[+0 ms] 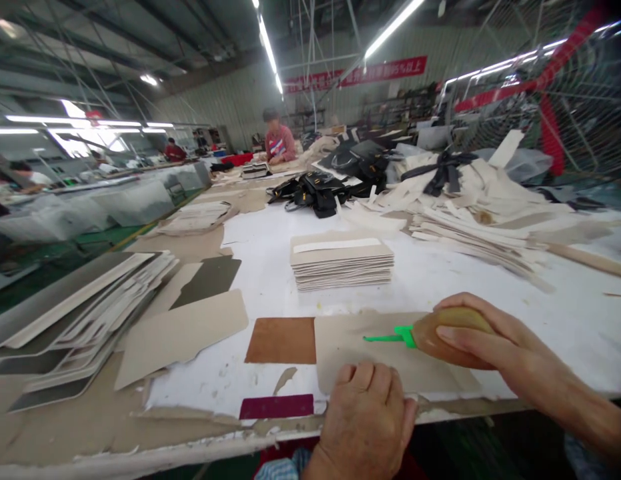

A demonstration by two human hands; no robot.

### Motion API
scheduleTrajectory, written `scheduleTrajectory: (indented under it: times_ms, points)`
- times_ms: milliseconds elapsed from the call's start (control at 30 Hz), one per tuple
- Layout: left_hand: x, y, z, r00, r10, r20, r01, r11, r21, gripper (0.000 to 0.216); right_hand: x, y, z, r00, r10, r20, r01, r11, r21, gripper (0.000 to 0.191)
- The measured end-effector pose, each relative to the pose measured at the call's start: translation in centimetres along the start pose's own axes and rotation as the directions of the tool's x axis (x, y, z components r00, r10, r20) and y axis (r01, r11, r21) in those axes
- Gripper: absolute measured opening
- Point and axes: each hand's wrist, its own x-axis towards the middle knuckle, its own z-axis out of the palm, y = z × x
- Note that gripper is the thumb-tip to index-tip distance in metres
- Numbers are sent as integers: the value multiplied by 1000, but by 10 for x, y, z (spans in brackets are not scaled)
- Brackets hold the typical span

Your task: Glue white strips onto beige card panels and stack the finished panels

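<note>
My right hand [483, 333] grips a yellowish squeeze glue bottle [453, 337]. The bottle lies on its side, its green nozzle [390, 337] pointing left over a beige flat panel [340, 343]. Whether the nozzle tip touches the panel I cannot tell. At the panel's near edge is my left hand [363, 413], its fingers bent and close together on top with the thumb to the right. A brown rectangular piece [281, 341] meets the panel's left side. Nearer the table edge lies a narrow maroon strip [277, 407].
Beyond the panel stands a neat stack of beige panels [341, 263]. Large grey and beige sheets [85, 320] pile up at left. Black bag parts [315, 190] and cream strips [490, 207] heap at the back right. A person in red [280, 143] is across the table.
</note>
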Motion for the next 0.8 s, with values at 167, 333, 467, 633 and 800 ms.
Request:
scheduleTrajectory:
  times_ms: [167,333,467,633,800]
  points:
    - [-1,0,0,1000,-11,-2,11,1000,-11,26,6,-26,23,997,-73,38,74,997,-22,33]
    - [-1,0,0,1000,1,11,-1,1000,-11,26,3,-50,31,998,-29,53,32,998,-59,25]
    - [-3,1,2,999,11,34,-11,1000,-4,26,10,-49,29,989,-31,143,48,992,-117,29]
    - [-4,1,5,999,18,27,-18,1000,-3,26,21,-43,28,970,-85,229,120,982,-144,32]
    - [-4,0,6,1000,19,-20,-19,1000,-5,25,19,-56,39,956,-152,249,191,972,-138,31]
